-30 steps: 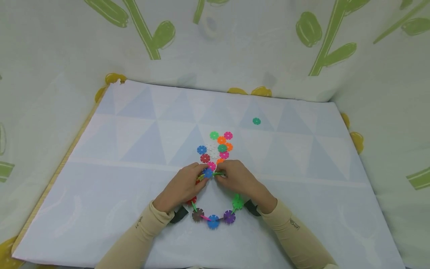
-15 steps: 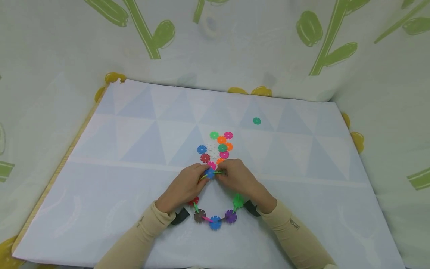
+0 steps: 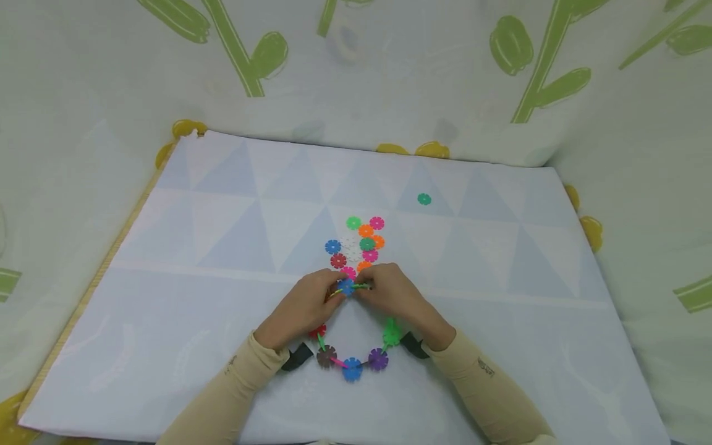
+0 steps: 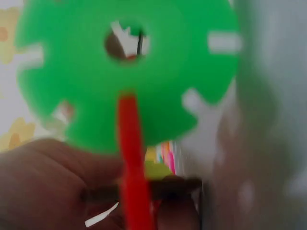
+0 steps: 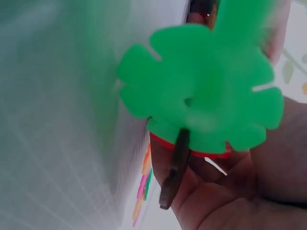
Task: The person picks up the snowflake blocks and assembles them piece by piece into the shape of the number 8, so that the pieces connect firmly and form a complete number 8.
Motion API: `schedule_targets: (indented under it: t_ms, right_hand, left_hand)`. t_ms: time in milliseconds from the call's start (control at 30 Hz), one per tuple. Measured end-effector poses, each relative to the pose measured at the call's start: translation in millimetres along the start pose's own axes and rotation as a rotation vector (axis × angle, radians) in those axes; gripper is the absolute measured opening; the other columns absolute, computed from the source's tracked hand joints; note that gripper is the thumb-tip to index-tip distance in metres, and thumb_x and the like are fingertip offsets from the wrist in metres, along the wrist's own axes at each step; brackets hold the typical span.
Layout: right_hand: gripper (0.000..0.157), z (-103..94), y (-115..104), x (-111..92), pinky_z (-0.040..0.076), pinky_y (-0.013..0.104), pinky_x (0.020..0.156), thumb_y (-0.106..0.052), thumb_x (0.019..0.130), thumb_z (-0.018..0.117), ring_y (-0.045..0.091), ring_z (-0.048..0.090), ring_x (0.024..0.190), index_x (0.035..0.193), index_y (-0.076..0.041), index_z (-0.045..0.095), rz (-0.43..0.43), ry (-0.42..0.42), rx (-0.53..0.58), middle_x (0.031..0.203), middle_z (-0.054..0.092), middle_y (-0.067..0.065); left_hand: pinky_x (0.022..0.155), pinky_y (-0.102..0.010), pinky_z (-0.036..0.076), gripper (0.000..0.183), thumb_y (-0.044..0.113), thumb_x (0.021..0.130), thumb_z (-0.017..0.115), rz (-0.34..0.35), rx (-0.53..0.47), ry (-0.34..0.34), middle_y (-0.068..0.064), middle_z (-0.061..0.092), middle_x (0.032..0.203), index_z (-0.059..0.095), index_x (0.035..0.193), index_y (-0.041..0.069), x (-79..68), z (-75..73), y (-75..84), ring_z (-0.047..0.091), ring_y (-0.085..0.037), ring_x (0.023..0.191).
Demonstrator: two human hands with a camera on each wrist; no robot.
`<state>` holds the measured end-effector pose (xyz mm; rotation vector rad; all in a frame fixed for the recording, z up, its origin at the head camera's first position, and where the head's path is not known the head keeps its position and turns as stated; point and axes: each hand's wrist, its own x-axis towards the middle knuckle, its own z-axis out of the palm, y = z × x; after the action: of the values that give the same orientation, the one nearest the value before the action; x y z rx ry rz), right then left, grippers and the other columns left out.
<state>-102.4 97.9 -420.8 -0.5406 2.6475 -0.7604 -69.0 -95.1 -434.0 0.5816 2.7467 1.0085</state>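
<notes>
A string of notched plastic snowflake discs curves between my hands, its near part showing a blue disc [image 3: 352, 369], a purple disc [image 3: 378, 359] and a brown disc [image 3: 326, 356]. My left hand [image 3: 303, 308] pinches another blue snowflake disc [image 3: 346, 287] at the far end of the loop. Opposite it, my right hand [image 3: 396, 298] pinches a green snowflake disc [image 3: 360, 286], seen edge-on and meeting the blue one. Close up in the left wrist view are a green disc [image 4: 168, 62] and a red disc [image 4: 132, 158] slotted together. A brown disc [image 5: 175, 167] joins a green disc [image 5: 192, 86] in the right wrist view. Fingers hide the string's sides.
Just beyond the hands lies a cluster of loose discs, among them a white disc [image 3: 351, 252], an orange disc [image 3: 366, 230] and a dark red disc [image 3: 338, 261]. One teal disc [image 3: 424, 199] sits farther back. A patterned cloth [image 3: 500, 346] covers the table.
Between the fingertips, the blue disc has shifted slightly right against the green disc. A red piece by the left fingers has gone out of sight. Both hands stay nearly in place.
</notes>
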Motion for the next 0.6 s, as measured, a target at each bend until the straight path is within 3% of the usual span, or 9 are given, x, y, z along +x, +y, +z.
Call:
schedule_targets:
  t_ms: [233,400,600]
  right_hand:
    - [0.030,-12.5,8,-2,0.056,0.028,0.078,-0.024,0.084,0.085,0.013,0.062,0.085,0.109,-0.010,0.076,-0.024,-0.123,0.009,0.098,0.074,-0.002]
    - [0.036,-31.8,26,-4,0.056,0.028,0.080,-0.030,0.087,0.083,0.013,0.062,0.088,0.117,-0.013,0.073,0.000,-0.206,0.081,0.101,0.072,-0.003]
    - [0.035,-55.2,57,0,0.057,0.037,0.092,-0.031,0.095,0.074,0.018,0.066,0.103,0.124,-0.012,0.070,0.095,-0.169,0.162,0.114,0.073,0.003]
  left_hand:
    - [0.065,-0.023,0.048,0.040,0.020,0.093,0.075,-0.057,-0.017,-0.027,0.003,0.061,0.084,0.067,0.130,0.005,-0.7,-3.5,-0.3,0.051,-0.010,0.071]
    - [0.072,-0.026,0.053,0.038,0.023,0.092,0.077,-0.075,-0.026,-0.007,0.004,0.067,0.086,0.069,0.125,0.007,-0.9,-3.3,0.2,0.055,-0.010,0.073]
    - [0.085,-0.034,0.058,0.038,0.026,0.096,0.073,-0.095,-0.100,0.009,0.000,0.074,0.105,0.068,0.129,0.009,-2.2,-8.6,-4.5,0.066,-0.010,0.088]
